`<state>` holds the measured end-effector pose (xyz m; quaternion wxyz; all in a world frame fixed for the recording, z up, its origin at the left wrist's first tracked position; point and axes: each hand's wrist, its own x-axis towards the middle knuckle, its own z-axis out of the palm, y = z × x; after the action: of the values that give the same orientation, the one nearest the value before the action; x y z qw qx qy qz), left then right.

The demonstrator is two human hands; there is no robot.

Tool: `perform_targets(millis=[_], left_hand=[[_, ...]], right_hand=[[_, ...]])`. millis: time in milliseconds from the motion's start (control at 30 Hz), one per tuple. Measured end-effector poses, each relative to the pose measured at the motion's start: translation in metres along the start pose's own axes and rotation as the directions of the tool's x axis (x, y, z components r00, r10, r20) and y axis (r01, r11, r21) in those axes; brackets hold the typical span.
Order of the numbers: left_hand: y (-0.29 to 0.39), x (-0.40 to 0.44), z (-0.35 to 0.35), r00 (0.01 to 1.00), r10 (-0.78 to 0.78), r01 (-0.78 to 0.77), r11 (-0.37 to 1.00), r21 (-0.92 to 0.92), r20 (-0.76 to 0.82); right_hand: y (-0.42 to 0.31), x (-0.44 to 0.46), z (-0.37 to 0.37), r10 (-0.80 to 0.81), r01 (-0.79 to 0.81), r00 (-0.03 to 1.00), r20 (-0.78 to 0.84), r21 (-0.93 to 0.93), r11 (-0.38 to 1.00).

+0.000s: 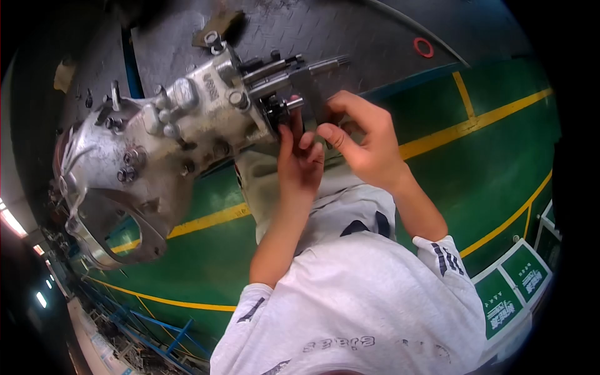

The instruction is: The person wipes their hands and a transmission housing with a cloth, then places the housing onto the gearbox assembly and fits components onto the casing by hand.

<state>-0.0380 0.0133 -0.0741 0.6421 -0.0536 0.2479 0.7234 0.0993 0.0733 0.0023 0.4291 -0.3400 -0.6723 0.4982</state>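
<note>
A metal gearbox housing (203, 94) lies on its side, with several steel shafts (275, 80) projecting from its right end. My right hand (369, 134) is closed on the lower part of a flat dark metal plate (307, 90), thumb on one side and fingers behind. This plate stands across the shafts. My left hand (303, 159) is below the shaft ends, close to the housing's end face. Its thumb and forefinger point up beside a short shaft (295, 104), and the other fingers curl in. What they pinch, if anything, is hidden.
The housing rests by a dark patterned metal tabletop (350, 31). A red ring (423, 47) and a brownish piece (219, 28) lie on it. Green floor (437, 181) with yellow lines spreads below. Green-and-white signs (512, 287) stand at lower right, blue rails (165, 337) at lower left.
</note>
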Motion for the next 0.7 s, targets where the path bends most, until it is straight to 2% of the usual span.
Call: perform_targets(millis=[100, 133, 167, 233, 367, 433, 567, 633, 700], left_hand=[[-0.003, -0.001, -0.003, 1.000, 0.016, -0.016, 1.000, -0.019, 0.023], [-0.003, -0.001, 0.000, 1.000, 0.001, -0.001, 1.000, -0.015, 0.008], [0.001, -0.001, 0.004, 1.000, -0.015, 0.015, 1.000, -0.007, -0.003], [0.002, 0.000, 0.004, 1.000, -0.023, 0.023, 1.000, -0.005, -0.007], [0.001, -0.002, 0.006, 0.999, -0.030, 0.030, 0.999, 0.020, -0.010], [0.001, -0.001, 0.005, 0.999, -0.035, 0.035, 0.999, 0.024, 0.012], [-0.001, -0.002, 0.008, 0.998, -0.020, 0.024, 0.998, 0.060, -0.064], [0.000, -0.002, 0.008, 0.996, -0.013, 0.019, 0.997, 0.070, -0.086], [0.001, -0.002, 0.003, 0.999, -0.017, 0.022, 0.994, 0.104, -0.041]], right_hand=[[-0.002, 0.001, -0.006, 0.018, -0.022, 0.998, 0.065, 0.067, 0.998], [-0.002, 0.003, -0.005, 0.096, -0.107, 0.992, 0.085, 0.130, 0.986], [-0.002, 0.007, -0.003, 0.093, -0.105, 0.991, 0.095, 0.127, 0.986], [0.003, 0.011, -0.001, 0.023, -0.021, 0.998, 0.062, -0.023, 1.000], [0.002, 0.012, 0.001, 0.013, -0.010, 0.999, 0.042, -0.053, 0.999], [0.006, 0.016, 0.007, -0.038, 0.034, 0.999, -0.038, -0.112, 0.993], [0.016, 0.025, 0.014, -0.060, 0.048, 0.995, -0.086, -0.131, 0.990], [0.020, 0.030, 0.017, -0.193, 0.158, 0.971, -0.143, -0.226, 0.961], [0.019, 0.028, 0.019, -0.182, 0.141, 0.970, -0.161, -0.236, 0.961]])
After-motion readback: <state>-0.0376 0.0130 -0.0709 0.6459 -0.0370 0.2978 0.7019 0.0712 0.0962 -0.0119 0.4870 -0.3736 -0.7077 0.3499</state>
